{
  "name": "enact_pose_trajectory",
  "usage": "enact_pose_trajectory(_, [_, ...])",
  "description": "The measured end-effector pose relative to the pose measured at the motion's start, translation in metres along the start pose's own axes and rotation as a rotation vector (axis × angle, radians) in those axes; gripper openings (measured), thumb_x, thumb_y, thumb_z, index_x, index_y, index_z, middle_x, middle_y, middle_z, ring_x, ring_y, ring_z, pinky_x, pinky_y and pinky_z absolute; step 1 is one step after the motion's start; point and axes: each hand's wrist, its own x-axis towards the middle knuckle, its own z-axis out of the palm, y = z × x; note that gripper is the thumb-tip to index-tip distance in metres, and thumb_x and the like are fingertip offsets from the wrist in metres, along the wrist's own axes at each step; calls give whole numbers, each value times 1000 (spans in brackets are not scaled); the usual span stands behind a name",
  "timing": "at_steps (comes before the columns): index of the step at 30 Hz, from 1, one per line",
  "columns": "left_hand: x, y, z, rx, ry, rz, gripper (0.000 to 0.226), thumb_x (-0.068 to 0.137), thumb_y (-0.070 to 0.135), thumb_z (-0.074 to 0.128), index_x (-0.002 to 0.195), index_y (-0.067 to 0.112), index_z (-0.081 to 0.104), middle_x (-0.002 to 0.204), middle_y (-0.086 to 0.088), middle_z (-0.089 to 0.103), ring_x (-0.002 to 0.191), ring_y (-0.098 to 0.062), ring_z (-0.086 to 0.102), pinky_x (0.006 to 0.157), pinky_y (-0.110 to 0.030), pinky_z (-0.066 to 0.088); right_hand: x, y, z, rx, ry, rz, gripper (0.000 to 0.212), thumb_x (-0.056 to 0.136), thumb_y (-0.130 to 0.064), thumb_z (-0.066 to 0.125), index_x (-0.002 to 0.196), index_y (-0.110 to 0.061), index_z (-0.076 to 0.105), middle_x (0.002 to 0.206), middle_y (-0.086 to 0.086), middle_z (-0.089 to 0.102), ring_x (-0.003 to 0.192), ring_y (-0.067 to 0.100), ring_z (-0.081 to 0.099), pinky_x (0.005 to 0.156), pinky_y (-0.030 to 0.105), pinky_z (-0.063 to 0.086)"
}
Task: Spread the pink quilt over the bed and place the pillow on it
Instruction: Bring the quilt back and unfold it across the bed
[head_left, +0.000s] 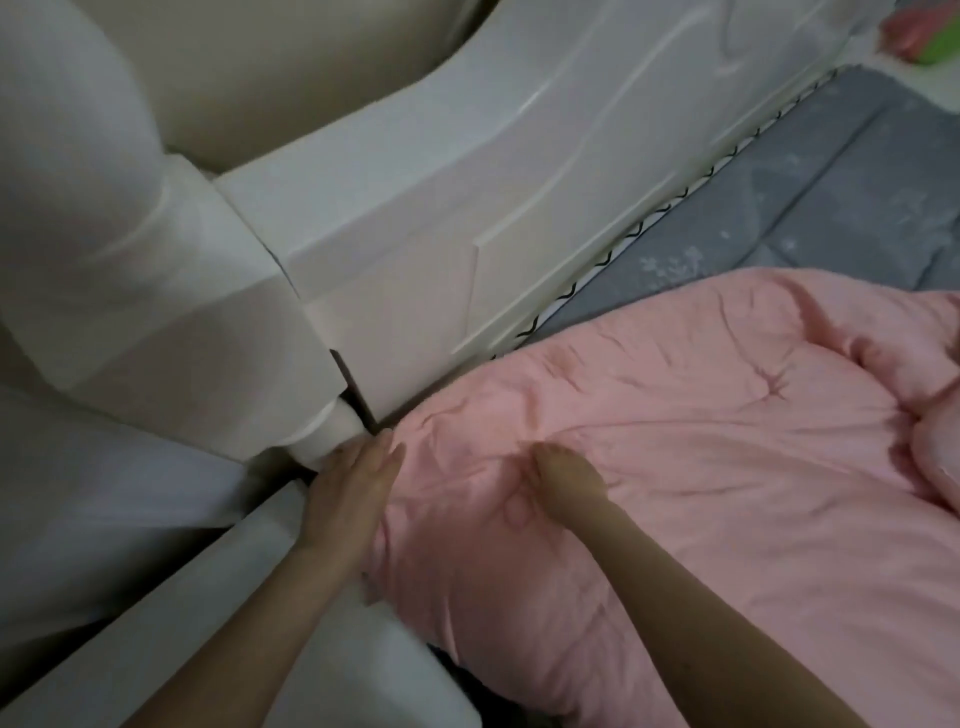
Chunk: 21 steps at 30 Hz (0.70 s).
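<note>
My left hand (349, 486) lies flat on the pink quilt (675, 467) corner beside the bedpost (327, 441); my right hand (563, 483) bunches quilt fabric. Grey mattress (779, 208) shows beyond both.

Pink quilt (701, 441) rumpled, partly covering grey mattress (810, 171).

We see our left hand (349, 486) and right hand (563, 486) bare, forearms uncovered, no sleeves, rings or watch.
</note>
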Motion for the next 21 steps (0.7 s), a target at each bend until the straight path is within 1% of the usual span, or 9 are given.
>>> enact_pose_trajectory(2, [-10,13,15,-14,-13,64,45,70,9,34,93,11,72,104,-11,70,92,-32,67,75,-42,56,-11,20,28,-3,30,-39,50,95,-41,29,132,-13,47,139,11,48,125,28,49,102,36,38])
enact_pose_trajectory(3, [-13,20,20,-43,-34,95,44,69,13,35,91,13,73,103,-8,70,92,-30,68,74,-39,57,-17,29,36,-20,78,-78,55,90,-43,28,129,-11,51,136,11,52,122,28,53,100,38,42])
enact_pose_trajectory(5, [-16,37,30,-83,-109,150,38,68,21,42,87,18,74,102,-4,71,90,-24,69,71,-33,56,-30,49,49,-38,140,-96,53,83,-42,34,118,-11,60,124,11,62,111,28,62,87,44,54])
enact_pose_trajectory(7, [-19,54,40,-108,-197,183,36,64,34,56,94,21,71,111,-4,69,96,-22,68,75,-32,55,-47,67,59,-60,156,-45,52,82,-44,38,121,-16,57,127,8,62,112,25,62,86,46,54])
enact_pose_trajectory(9, [-22,69,51,-145,-282,189,50,62,45,65,106,22,65,125,-5,61,110,-24,61,84,-36,53,-66,85,68,-81,184,51,56,85,-50,33,123,-17,59,130,6,60,115,24,61,90,47,50])
enact_pose_trajectory(12, [-27,85,62,-122,-383,167,66,63,63,48,115,26,61,132,-4,55,119,-26,53,91,-41,49,-95,110,86,-53,215,143,62,87,-56,29,123,-16,60,131,8,58,118,27,58,94,50,45])
enact_pose_trajectory(15, [-27,83,78,-101,-472,90,79,57,73,40,120,29,59,134,-4,54,122,-25,51,91,-45,46,-129,138,110,0,172,285,70,82,-59,26,131,-17,53,142,5,48,131,25,46,105,48,35])
enact_pose_trajectory(18, [-27,76,97,-41,-496,108,83,62,75,34,130,29,50,141,-4,46,128,-26,43,97,-50,38,-165,164,135,-21,34,408,77,83,-66,15,146,-23,25,157,1,17,145,19,16,115,46,13])
enact_pose_trajectory(21, [-33,93,98,-15,-484,85,78,70,67,32,131,22,52,143,-10,44,131,-32,40,100,-55,31,-202,192,151,72,-57,563,72,90,-62,23,149,-21,13,159,1,5,146,20,4,117,47,7])
